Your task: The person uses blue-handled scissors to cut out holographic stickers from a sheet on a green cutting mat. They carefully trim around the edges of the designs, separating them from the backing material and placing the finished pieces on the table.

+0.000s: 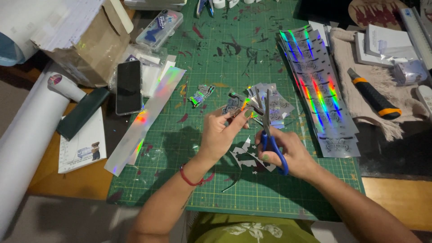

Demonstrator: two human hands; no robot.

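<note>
Nearest, a green gridded cutting mat (pixel 216 189) stained with red paint on a wooden counter (pixel 396 198), paper scraps (pixel 246 157) beneath both hands. Right hand (pixel 288 153) closed through the blue handles of scissors (pixel 268 121), long axis upright, blades pointing away; left hand (pixel 220 132) pinching a small holographic sticker (pixel 234 110) just left of the blades. Farther off: holographic sticker sheets (pixel 319 90) fanned right, a shiny strip (pixel 148 117) and dark phone (pixel 128 87) left, an open cardboard box (pixel 90 49) far left.
</note>
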